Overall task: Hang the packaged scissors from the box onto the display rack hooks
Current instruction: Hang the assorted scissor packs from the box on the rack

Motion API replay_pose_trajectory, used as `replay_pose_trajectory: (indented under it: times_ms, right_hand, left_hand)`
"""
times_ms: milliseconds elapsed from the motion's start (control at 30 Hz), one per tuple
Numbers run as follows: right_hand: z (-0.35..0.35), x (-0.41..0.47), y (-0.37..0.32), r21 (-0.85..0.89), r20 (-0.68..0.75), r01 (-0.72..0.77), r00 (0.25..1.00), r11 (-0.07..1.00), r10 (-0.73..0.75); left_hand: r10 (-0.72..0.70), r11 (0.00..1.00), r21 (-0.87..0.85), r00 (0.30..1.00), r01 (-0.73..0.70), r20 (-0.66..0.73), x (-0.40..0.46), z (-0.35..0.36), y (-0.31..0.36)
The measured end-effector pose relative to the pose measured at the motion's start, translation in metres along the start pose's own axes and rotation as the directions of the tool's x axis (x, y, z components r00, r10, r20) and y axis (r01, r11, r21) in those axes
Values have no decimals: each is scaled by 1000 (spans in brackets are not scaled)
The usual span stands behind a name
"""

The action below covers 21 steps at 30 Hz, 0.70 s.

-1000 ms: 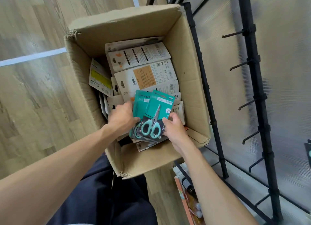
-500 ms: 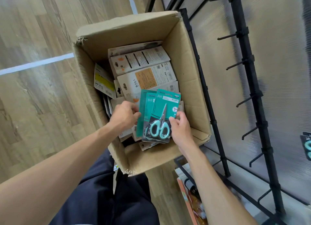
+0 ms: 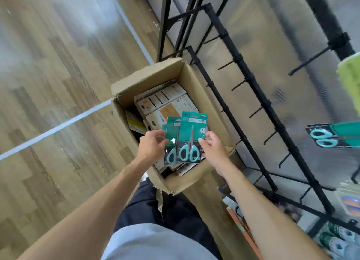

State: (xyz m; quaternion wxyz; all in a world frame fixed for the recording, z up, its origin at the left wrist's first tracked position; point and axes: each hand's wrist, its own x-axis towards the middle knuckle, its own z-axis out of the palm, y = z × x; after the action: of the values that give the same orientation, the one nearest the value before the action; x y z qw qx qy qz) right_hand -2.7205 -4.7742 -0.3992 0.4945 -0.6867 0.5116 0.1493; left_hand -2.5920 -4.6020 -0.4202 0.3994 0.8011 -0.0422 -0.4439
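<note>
Above the box (image 3: 196, 174), the left hand (image 3: 151, 146) and right hand (image 3: 212, 147) pinched the side edges of the packaged scissors (image 3: 190, 141), which appeared light, stiff and slick-faced, best gripped at the card edges.

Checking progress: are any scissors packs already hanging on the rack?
Yes. A teal scissors pack already hangs on the display rack at the right, while both hands hold more packs over the box.

Probably shop: hooked display rack (image 3: 251, 84)
</note>
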Motion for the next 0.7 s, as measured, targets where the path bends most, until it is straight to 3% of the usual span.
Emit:
replay_pose_trajectory:
  times_ms: [133, 300, 567, 700]
  right_hand:
    - [-28, -59, -40, -2, -188, 67, 980, 998, -66]
    - [-60, -111, -39, 118, -364, 119, 929, 986, -68]
    - [-104, -176, 54, 374, -580, 74, 797, 925, 171]
    - [-137, -204, 86, 444, -651, 161, 733, 881, 194]
  left_hand:
    - [200, 956, 229, 978, -181, -59, -47, -54, 47]
    - [394, 875, 291, 918, -386, 33, -67, -80, 77]
    - [504, 779, 313, 840, -543, 202, -84, -23, 110]
    - [567, 685, 298, 743, -665, 356, -98, 16, 140]
